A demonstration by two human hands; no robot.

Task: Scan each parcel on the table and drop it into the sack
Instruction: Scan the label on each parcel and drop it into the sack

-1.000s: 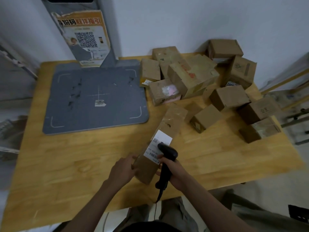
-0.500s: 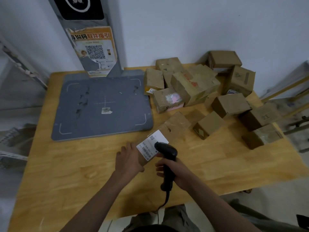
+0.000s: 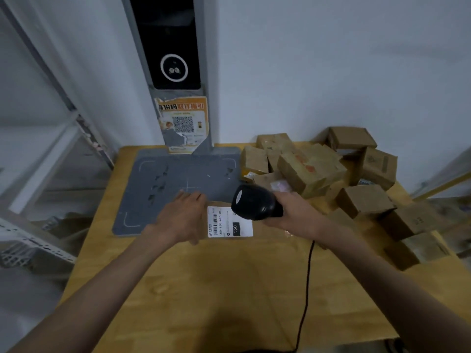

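My L hand [image 3: 182, 220] grips 1 parcel [image 3: 229, 221]; R hand [image 3: 297, 212] wraps 1 scanner [image 3: 254, 202]; approx. 12 boxes [image 3: 313, 169] piled.

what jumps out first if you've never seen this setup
The black handheld scanner gripped in the right hand, aimed at the white label on the parcel the left hand steadies. Behind them, a heap of cardboard boxes fills the table's far right corner.
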